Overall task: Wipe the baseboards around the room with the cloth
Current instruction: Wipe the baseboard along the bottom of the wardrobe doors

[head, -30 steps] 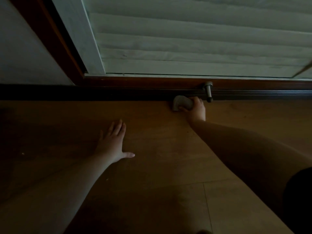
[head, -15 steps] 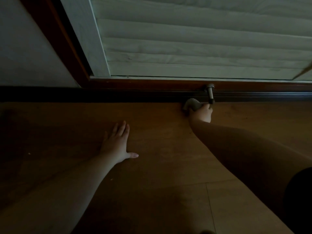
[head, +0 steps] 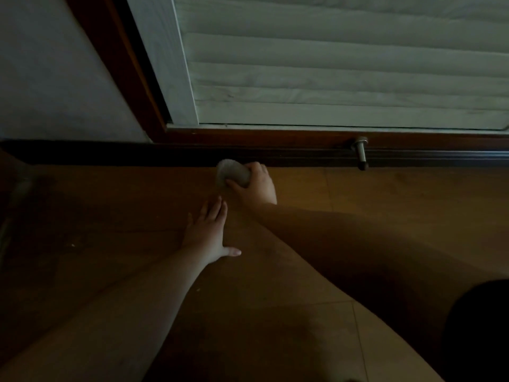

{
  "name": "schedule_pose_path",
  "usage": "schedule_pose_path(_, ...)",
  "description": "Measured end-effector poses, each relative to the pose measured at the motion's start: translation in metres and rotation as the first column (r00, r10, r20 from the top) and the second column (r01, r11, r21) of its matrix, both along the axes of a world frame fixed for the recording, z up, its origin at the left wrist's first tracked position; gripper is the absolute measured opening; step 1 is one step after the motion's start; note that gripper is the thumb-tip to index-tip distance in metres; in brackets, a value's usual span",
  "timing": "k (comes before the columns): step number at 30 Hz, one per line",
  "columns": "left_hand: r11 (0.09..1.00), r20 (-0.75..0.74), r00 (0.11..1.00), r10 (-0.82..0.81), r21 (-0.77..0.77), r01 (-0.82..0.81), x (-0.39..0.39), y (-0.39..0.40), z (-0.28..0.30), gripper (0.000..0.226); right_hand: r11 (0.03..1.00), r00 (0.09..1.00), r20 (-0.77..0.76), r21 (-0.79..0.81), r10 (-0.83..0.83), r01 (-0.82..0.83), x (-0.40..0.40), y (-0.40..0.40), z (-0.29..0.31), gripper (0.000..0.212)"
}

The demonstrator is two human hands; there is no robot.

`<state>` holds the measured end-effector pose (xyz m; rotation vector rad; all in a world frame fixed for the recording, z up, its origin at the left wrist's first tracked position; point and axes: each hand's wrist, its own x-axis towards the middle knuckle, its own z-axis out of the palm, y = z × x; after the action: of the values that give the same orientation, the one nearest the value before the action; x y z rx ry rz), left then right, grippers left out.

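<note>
two hands: the right hand [head: 257, 186] grips a balled grey cloth [head: 232, 175]; the left hand [head: 206, 232] lies flat on the floor [head: 385, 216], fingers straight, holding nothing.
cloth position: low against the dark baseboard [head: 165, 157], where it meets the floor, below the left end of the shuttered door [head: 330, 78] and well left of the metal door stopper [head: 361, 154].
step in hand: wiping the strip of baseboard under the door frame.
doing it well: i judge the cloth should stay pressed to the face and top ledge of the board, sliding in one long pass, with the left palm taking the body's weight so the wiping arm moves freely. dim light hides dust, so overlap the passes.
change from half a second ago: the cloth was right beside the stopper; now it sits well to the left of it, and the right hand has come close to the left hand's fingertips. the left hand stays planted.
</note>
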<state>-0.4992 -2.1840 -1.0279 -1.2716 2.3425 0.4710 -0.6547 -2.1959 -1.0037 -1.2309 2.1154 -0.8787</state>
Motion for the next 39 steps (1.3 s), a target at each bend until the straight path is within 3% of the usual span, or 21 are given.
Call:
schedule_pose_path(9,1.000,0.003,1.000,0.016,0.016,-0.016,-0.001,0.001,0.002,0.127,0.979,0.979,-0.022,-0.011,-0.202,0.201,-0.089,0.029,0.005,0.054)
schedule_pose_path(14,1.000,0.001,1.000,0.014,0.013,-0.014,0.000,0.001,0.001,0.128,0.919,0.919,-0.005,-0.006,-0.395,0.395,-0.128,0.048,0.001,0.055)
schedule_pose_path(20,1.000,0.020,1.000,0.024,0.019,-0.024,-0.003,0.001,0.001,0.128,0.806,0.774,0.254,0.042,-0.581,0.591,-0.150,0.057,-0.006,0.056)
schedule_pose_path(24,0.999,0.015,0.999,0.030,0.016,-0.030,-0.003,0.002,0.002,0.127,0.662,0.634,0.230,0.062,-0.738,0.747,-0.168,0.057,0.004,0.058)
schedule_pose_path(30,0.999,0.008,0.999,0.033,0.026,-0.033,-0.003,0.002,0.002,0.128,0.724,0.716,0.108,0.123,-0.690,0.679,-0.158,0.067,-0.002,0.056)
schedule_pose_path(33,0.999,0.011,0.999,0.032,0.032,-0.033,-0.002,0.003,0.002,0.129,0.800,0.787,0.149,0.161,-0.599,0.578,-0.122,0.061,-0.005,0.065)
schedule_pose_path(39,0.999,0.031,0.999,0.025,0.033,-0.026,-0.004,0.002,0.003,0.129,0.933,0.908,0.221,0.018,-0.355,0.360,-0.041,0.027,0.007,0.058)
